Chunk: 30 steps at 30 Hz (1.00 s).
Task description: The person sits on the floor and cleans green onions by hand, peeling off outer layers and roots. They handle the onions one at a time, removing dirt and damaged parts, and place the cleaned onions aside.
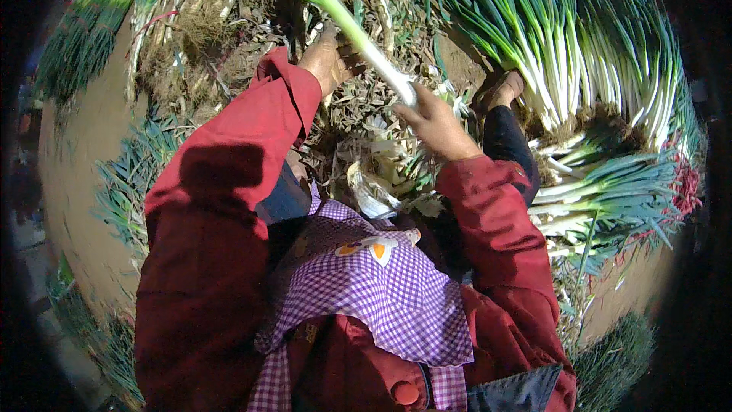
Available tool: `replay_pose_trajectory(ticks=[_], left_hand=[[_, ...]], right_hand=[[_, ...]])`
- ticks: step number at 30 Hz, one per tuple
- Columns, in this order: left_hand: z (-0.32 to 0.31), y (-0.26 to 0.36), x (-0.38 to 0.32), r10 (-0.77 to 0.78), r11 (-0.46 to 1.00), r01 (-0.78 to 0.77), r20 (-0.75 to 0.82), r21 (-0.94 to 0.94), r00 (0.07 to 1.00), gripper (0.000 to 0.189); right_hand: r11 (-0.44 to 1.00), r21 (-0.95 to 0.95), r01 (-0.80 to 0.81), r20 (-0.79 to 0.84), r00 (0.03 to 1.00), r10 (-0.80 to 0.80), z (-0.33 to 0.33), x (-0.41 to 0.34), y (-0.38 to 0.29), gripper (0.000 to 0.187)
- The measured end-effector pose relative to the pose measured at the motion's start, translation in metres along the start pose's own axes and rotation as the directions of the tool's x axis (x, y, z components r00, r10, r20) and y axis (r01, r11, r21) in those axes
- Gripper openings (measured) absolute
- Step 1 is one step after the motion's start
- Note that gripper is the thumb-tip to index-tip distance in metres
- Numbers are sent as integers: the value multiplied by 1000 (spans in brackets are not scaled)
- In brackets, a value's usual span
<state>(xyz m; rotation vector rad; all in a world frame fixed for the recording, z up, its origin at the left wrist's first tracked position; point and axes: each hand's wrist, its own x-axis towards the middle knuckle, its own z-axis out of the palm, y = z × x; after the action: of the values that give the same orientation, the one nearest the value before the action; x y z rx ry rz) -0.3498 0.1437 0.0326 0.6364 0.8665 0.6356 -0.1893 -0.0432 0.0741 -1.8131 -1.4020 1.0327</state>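
Note:
My right hand (pixel 437 123) grips the white root end of a large green onion stalk (pixel 366 40). The stalk slants up and to the left, its green leaves spreading near the top edge of the view. Beside the middle of that stalk is my left hand (pixel 329 63), its fingers curled and partly in shadow. Whether it touches the stalk or holds anything I cannot tell. Below both hands lies a heap of dry leaves and peeled skins (pixel 360 103). Pale peeled layers (pixel 377 183) are piled nearer my lap.
Cleaned green onions (pixel 549 57) lie in rows at the right, above another pile (pixel 606 194) beside red ties (pixel 683 186). Untrimmed, rooty stalks (pixel 189 34) lie at upper left, near a green bundle (pixel 86 40). A dark-clothed leg (pixel 509 137) extends beside my right hand.

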Motion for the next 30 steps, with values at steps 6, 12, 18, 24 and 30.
replay_pose_trajectory(ticks=[6, 12, 18, 24, 30], left_hand=[[1, 8, -27, -132, 981, 102, 187, 165, 973, 33], [21, 2, -51, -325, 913, 251, 202, 321, 924, 36], [41, 22, -87, -280, 936, 196, 282, 293, 917, 36], [51, 17, -106, -413, 862, 143, 512, 486, 753, 32], [43, 30, -118, -520, 816, 44, 699, 576, 492, 39]], right_hand=[[953, -184, 242, -411, 862, -298, -137, -76, 68, 48], [909, -298, -292, -717, 697, -12, -333, -80, 174, 44], [754, -639, 151, -488, 678, -549, -254, 72, 105, 36], [946, -176, 272, 15, 962, -274, -12, 172, -31, 36], [982, -191, 5, 149, 989, 25, 159, 224, -15, 54]])
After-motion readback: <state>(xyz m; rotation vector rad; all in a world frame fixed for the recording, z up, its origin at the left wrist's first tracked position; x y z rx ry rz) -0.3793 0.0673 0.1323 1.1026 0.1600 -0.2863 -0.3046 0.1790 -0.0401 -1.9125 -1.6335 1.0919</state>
